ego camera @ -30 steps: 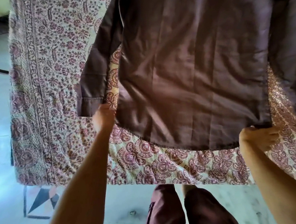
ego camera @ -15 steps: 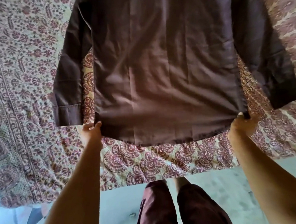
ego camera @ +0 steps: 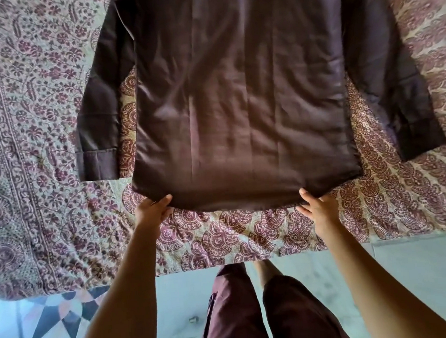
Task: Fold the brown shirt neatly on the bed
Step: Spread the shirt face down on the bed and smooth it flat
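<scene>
Both hands have slid inward off the hem corners, arms stretched straight out. Now the left hand (ego camera: 153, 209) and right hand (ego camera: 319, 207) each pinch the bottom edge of the brown shirt (ego camera: 238, 101), thumbs on top. It's lying spread flat on the bed (ego camera: 42, 128).

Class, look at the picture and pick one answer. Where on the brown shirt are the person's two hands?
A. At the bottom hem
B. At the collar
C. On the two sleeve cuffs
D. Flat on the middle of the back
A: the left hand and the right hand both hold the bottom hem of the brown shirt, which lies spread on the bed.
</scene>
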{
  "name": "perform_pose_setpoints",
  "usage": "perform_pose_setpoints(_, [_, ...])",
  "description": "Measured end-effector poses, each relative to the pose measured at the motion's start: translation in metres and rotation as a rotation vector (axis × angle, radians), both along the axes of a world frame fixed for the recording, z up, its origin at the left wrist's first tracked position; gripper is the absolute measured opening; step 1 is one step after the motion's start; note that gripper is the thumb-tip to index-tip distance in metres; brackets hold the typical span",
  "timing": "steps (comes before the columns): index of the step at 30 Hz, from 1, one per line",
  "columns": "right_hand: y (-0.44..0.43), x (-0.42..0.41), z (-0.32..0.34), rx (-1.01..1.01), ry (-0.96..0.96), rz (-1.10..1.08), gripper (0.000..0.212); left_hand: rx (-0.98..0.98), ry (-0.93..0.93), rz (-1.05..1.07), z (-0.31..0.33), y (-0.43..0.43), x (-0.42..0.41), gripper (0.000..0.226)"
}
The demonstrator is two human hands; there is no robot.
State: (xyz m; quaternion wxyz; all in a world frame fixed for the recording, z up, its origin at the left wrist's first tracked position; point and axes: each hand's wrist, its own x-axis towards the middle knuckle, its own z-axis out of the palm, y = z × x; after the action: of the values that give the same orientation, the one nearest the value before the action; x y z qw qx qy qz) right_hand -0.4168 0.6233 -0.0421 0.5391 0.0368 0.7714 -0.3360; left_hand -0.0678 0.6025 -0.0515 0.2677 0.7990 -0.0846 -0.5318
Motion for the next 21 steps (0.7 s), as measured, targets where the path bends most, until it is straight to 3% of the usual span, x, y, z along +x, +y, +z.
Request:
perform_pose_setpoints(2, [0.002,0.002,-0.004,0.041,0.089,0.024,0.016,0.022,-0.091,0.016,-0.002,0.001,-0.005,0.014])
perform_pose_setpoints(3, [0.002,0.002,-0.006,0.072,0.165,0.102,0.028,0.078,-0.227,-0.084,-0.001,0.001,-0.008,0.016])
perform_pose_setpoints(5, [0.005,0.001,-0.003,0.173,0.363,0.469,0.049,0.165,-0.531,-0.315,0.0,0.002,-0.013,0.044])
perform_pose_setpoints(7, [0.016,-0.002,0.002,0.221,0.682,0.848,0.064,0.084,-0.704,-0.345,0.014,0.004,-0.02,0.046])
perform_pose_setpoints(8, [0.022,-0.004,0.001,0.149,0.865,0.984,0.065,-0.022,-0.767,-0.391,0.017,0.007,-0.024,0.038])
perform_pose_setpoints(10, [0.031,0.0,0.001,-0.127,1.101,1.156,0.053,-0.236,-0.836,-0.714,0.016,0.015,-0.032,0.023])
perform_pose_setpoints(12, [0.035,0.008,-0.006,-0.445,1.167,1.382,0.032,-0.397,-0.817,-1.103,0.013,0.023,-0.04,0.019])
perform_pose_setpoints(14, [0.032,0.016,-0.012,-0.634,1.142,1.614,0.013,-0.425,-0.862,-1.456,0.008,0.03,-0.049,0.033])
perform_pose_setpoints(15, [0.029,0.019,-0.012,-0.64,1.128,1.689,0.023,-0.413,-0.899,-1.579,0.007,0.031,-0.053,0.042])
perform_pose_setpoints(17, [0.02,0.02,-0.015,-0.615,1.12,1.767,0.041,-0.397,-0.928,-1.68,0.007,0.029,-0.057,0.047])
perform_pose_setpoints(21, [0.002,0.019,-0.013,-0.572,1.036,1.824,0.035,-0.418,-0.951,-1.751,0.002,0.016,-0.052,0.033])
